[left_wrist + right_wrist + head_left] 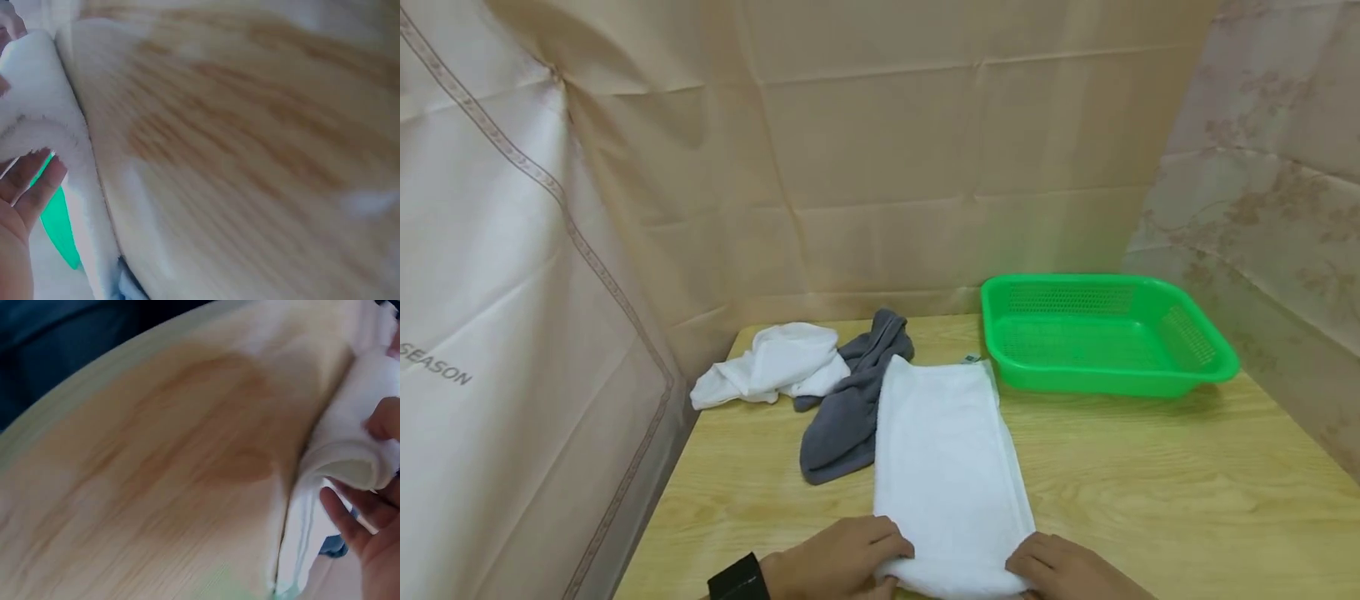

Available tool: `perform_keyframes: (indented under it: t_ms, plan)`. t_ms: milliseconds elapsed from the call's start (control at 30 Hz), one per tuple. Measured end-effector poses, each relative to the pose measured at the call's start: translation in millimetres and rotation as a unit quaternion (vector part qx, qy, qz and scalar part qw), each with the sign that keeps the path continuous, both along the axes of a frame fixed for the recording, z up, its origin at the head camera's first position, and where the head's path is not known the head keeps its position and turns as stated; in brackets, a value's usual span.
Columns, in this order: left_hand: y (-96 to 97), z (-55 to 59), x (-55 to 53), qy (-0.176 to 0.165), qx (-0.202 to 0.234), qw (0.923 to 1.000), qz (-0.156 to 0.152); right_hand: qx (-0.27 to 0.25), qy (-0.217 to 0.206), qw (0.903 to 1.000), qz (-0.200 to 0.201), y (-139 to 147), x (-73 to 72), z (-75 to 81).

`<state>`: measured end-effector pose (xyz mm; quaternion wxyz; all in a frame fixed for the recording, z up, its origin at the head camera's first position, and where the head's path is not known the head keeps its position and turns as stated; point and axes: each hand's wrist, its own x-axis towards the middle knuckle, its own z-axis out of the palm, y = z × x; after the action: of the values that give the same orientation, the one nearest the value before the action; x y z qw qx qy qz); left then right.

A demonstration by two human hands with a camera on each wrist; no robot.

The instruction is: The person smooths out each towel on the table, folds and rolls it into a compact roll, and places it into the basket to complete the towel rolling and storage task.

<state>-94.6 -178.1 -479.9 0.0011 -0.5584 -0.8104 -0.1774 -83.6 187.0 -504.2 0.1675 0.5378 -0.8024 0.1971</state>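
Observation:
A white towel (951, 458) lies lengthwise on the table, its near end curled up into a fold. My left hand (842, 557) grips the left corner of that near end. At the opposite corner my right hand (1067, 567) pinches the same edge. In the right wrist view the towel's rolled end (350, 464) shows between the thumb and fingers (350, 519). The left wrist view has the towel (44, 87) at its left side, with fingers (40, 190) against the fold.
A green plastic basket (1112, 379) stands at the back right. Left of the towel lies a crumpled grey cloth (846, 425), touching a bunched white cloth (782, 358). Fabric sheets (865, 167) hang behind and beside the wooden table (1150, 483).

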Motion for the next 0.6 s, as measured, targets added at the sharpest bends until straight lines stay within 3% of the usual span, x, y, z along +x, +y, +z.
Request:
perform_keyframes:
  t_ms: [100,133,200,267,367,467,600]
  plan:
    - [-1.1,1.8,0.0,-0.099,0.036,0.9935,0.042,-0.014,-0.144,0.9892,-0.025,5.7,-4.1,5.9]
    - [-0.5,2.3,-1.5,-0.120,0.049,0.9903,0.052,-0.027,-0.188,0.9812,-0.033,7.2,-5.7,8.0]
    - [1.6,2.6,-4.2,-0.130,0.069,0.9868,0.068,-0.067,-0.259,0.9629,-0.039,8.8,-9.1,10.9]
    - [3.7,1.8,-6.2,-0.122,0.096,0.9850,0.074,-0.106,-0.285,0.9520,-0.038,8.5,-12.2,11.6]
    - [6.0,-0.4,-9.1,-0.122,0.137,0.9791,0.088,-0.143,-0.287,0.9461,-0.048,7.4,-15.2,10.9]
    - [6.8,-2.3,-11.7,-0.147,0.177,0.9678,0.102,-0.150,-0.301,0.9392,-0.070,6.5,-17.0,10.3]
    - [7.3,-4.7,-15.9,-0.155,0.195,0.9615,0.114,-0.142,-0.339,0.9234,-0.109,5.2,-18.0,11.2]
